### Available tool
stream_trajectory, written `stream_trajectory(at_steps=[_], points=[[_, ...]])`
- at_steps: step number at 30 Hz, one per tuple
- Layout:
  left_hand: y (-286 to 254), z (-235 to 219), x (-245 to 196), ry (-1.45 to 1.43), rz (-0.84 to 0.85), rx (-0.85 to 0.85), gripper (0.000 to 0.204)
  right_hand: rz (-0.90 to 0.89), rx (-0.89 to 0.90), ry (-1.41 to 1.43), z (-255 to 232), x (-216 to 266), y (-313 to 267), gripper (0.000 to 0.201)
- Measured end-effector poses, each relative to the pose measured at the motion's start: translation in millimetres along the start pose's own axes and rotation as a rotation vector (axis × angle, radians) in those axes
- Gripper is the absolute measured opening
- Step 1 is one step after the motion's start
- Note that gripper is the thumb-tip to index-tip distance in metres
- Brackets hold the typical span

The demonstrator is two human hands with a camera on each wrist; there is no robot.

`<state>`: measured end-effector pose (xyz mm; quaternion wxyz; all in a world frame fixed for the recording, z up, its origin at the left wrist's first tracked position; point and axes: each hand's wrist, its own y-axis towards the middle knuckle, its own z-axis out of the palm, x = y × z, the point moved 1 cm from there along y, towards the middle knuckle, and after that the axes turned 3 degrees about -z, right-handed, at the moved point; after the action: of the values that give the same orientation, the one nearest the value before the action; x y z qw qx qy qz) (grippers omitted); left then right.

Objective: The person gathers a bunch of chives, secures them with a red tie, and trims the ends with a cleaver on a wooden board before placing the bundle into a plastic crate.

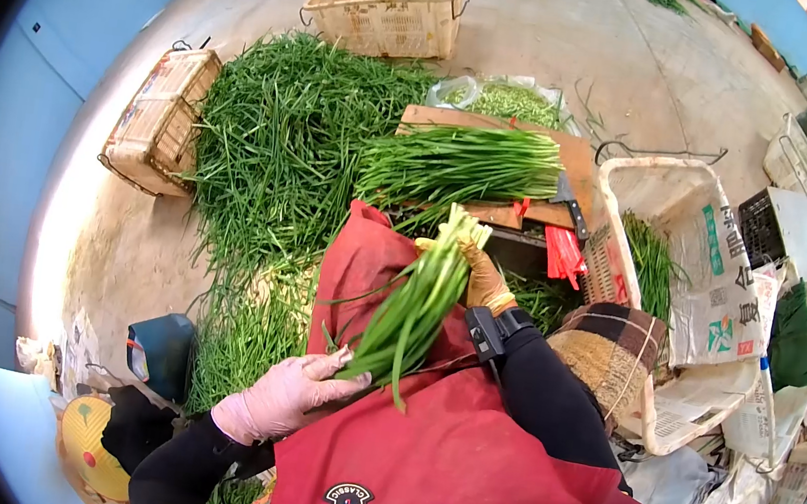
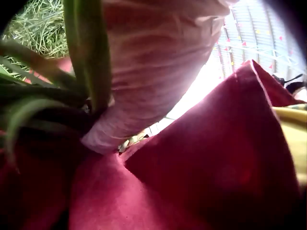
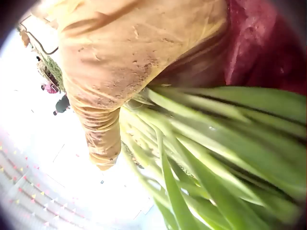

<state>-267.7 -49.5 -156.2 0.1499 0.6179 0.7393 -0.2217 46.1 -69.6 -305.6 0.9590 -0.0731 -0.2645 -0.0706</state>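
Observation:
My right hand (image 1: pixel 487 280), in a yellow glove, grips a bunch of garlic chives (image 1: pixel 412 314) near its pale stalk ends, above the red apron (image 1: pixel 462 431). The long green leaves slant down toward my left hand (image 1: pixel 290 399), in a pink glove, whose fingers lie at the leaf ends. In the left wrist view, some leaves (image 2: pixel 86 52) pass in front of the pink glove and hide part of it. The right wrist view shows the yellow fingers (image 3: pixel 103 139) around the pale stalks, the leaves spreading away to the right.
Trimmed chives (image 1: pixel 475 165) lie on a wooden board (image 1: pixel 576 162) beside a knife (image 1: pixel 570 207) and red strips (image 1: pixel 562 254). A big heap of chives (image 1: pixel 288 127) spreads to the left. Plastic crates (image 1: pixel 382 13) stand around, with a paper-lined basket (image 1: pixel 670 174) on the right.

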Motion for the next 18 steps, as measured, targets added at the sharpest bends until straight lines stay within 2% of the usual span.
stream_trajectory(at_steps=[1, 2, 3, 6, 8, 10, 12, 14, 16, 18], points=[[0, -2, 3, -0.110, -0.021, 0.066, 0.055, 0.016, 0.117, 0.047, 1, 9, -1, 0.065], [-2, -4, 6, -0.103, -0.012, 0.060, 0.055, 0.034, 0.232, 0.094, 8, 19, -4, 0.071], [-5, -5, 8, -0.173, -0.007, 0.121, 0.054, 0.030, 0.264, 0.053, 13, 27, -7, 0.078], [-10, -38, 10, -0.480, -0.007, 0.287, 0.050, -0.020, 0.204, 0.010, 18, 38, -16, 0.072], [-16, -83, 18, -0.593, -0.268, 0.287, 0.047, -0.055, 0.171, 0.050, 23, 39, -19, 0.069], [-25, -119, 54, -0.557, -0.175, -0.100, 0.042, -0.104, 0.148, 0.134, 33, 40, -22, 0.060], [-1, -153, 38, -0.842, -0.439, -0.416, 0.043, -0.121, 0.147, 0.162, 43, 38, -26, 0.056], [52, -145, 36, -0.877, -0.220, -0.411, 0.055, -0.111, 0.136, 0.101, 62, 38, -36, 0.055], [97, -116, 17, -1.003, -0.028, -0.212, 0.064, -0.115, 0.188, 0.066, 83, 38, -47, 0.055], [150, -20, 49, -1.277, -0.034, 0.117, 0.060, -0.113, 0.176, 0.045, 95, 37, -56, 0.058]])
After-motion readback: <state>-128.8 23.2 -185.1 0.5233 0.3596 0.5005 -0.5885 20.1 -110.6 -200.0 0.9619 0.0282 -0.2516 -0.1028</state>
